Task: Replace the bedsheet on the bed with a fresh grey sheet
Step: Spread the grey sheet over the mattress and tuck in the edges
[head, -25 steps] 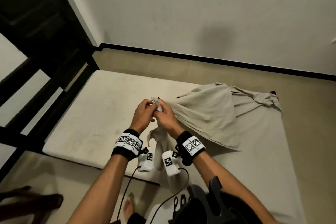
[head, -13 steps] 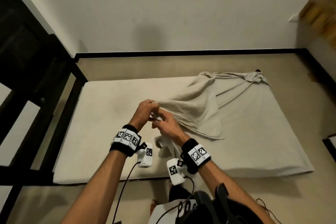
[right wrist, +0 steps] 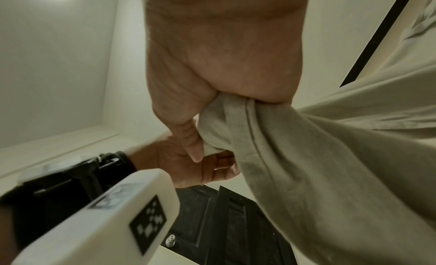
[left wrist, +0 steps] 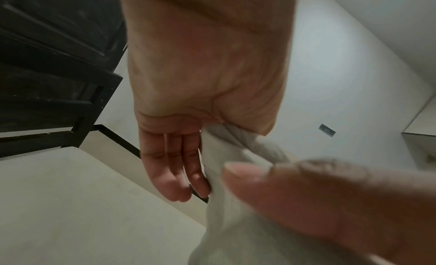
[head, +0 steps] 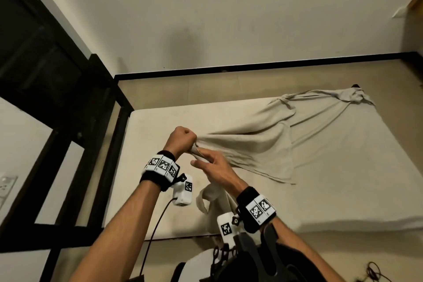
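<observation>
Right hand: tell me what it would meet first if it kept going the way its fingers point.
The right hand points up-left at the left hand, nearly touching already, with the gathered sheet between them. It would likely meet that bunched sheet first.

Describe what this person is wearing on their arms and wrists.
Both forearms are bare, with no sleeves. Each wrist carries a black band topped with white blocks printed with black square-pattern markers. Under each wrist hangs a white boxy camera unit bearing its own marker; a thin black cable trails from the left one.

The sheet (head: 263, 144) is soft, matt, creased cloth; the mattress (head: 160, 121) matt, faintly rough fabric.
</observation>
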Demonstrator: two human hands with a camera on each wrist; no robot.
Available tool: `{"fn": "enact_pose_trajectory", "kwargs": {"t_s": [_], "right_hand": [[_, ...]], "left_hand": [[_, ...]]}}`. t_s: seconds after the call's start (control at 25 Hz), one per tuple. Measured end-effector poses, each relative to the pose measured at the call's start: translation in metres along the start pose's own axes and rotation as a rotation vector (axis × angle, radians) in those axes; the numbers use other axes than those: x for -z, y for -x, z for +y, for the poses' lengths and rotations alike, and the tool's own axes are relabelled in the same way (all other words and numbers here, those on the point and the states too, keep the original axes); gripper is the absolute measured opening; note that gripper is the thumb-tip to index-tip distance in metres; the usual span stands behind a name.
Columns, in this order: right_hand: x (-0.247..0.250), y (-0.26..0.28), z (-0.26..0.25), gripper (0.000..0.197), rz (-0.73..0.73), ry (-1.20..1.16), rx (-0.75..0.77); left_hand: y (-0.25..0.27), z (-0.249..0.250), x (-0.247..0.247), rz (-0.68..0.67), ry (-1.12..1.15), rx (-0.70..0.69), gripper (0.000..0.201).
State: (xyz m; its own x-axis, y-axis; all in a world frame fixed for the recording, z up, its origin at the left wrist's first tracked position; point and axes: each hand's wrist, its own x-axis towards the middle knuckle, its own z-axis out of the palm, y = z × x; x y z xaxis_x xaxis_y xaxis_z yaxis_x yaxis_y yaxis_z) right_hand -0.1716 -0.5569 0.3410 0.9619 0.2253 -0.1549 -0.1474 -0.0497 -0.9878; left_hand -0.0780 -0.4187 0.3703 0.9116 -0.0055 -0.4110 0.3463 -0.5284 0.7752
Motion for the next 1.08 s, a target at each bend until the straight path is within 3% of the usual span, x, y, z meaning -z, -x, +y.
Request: {"fn": "enact_pose_trajectory", "kwargs": {"t_s": [0.08,0.24,0.36,0.44,0.52,0.64,0.76,0.88,1.08], "right_hand": [[-0.018,-0.012,0.003,0.044,0.018,-0.03,0.01],[-0.06,-0.032,0.002,0.043,0.06,-0.027,-0.006],[-0.106,-0.048,-0.006,0.041,0.112,-0.016,-0.028],[-0.135,-0.054,-0.007,0.037,0.181,0.008,-0.062],[-0.168,-0.058,-0.009,0.034,0.233,0.038,-0.101],[-0.211,-0.059,-0.009,0.032,0.3,0.055,-0.074],[-0.242,-0.056,-0.01,0.031,0.341,0.033,-0.068],[-0.257,-0.058,-0.007,0.031,0.365,0.037,-0.078],[-0.257,-0.05,-0.007,0.03,0.344,0.013,-0.062]], "left_hand": [[-0.008,-0.007,0.018,0.045,0.18,0.011,0.009],[-0.03,-0.022,0.047,0.027,0.469,0.113,0.029],[-0.04,-0.035,0.075,0.032,0.539,0.172,0.019],[-0.034,-0.047,0.094,-0.058,0.478,0.105,0.015],[-0.031,-0.065,0.119,-0.183,0.374,0.041,0.026],[-0.034,-0.089,0.149,-0.273,0.074,-0.005,0.037],[-0.042,-0.109,0.17,-0.179,-0.292,-0.089,0.022],[-0.051,-0.119,0.187,-0.086,-0.369,-0.154,0.006],[-0.05,-0.117,0.189,0.04,-0.472,-0.266,0.025]]}}
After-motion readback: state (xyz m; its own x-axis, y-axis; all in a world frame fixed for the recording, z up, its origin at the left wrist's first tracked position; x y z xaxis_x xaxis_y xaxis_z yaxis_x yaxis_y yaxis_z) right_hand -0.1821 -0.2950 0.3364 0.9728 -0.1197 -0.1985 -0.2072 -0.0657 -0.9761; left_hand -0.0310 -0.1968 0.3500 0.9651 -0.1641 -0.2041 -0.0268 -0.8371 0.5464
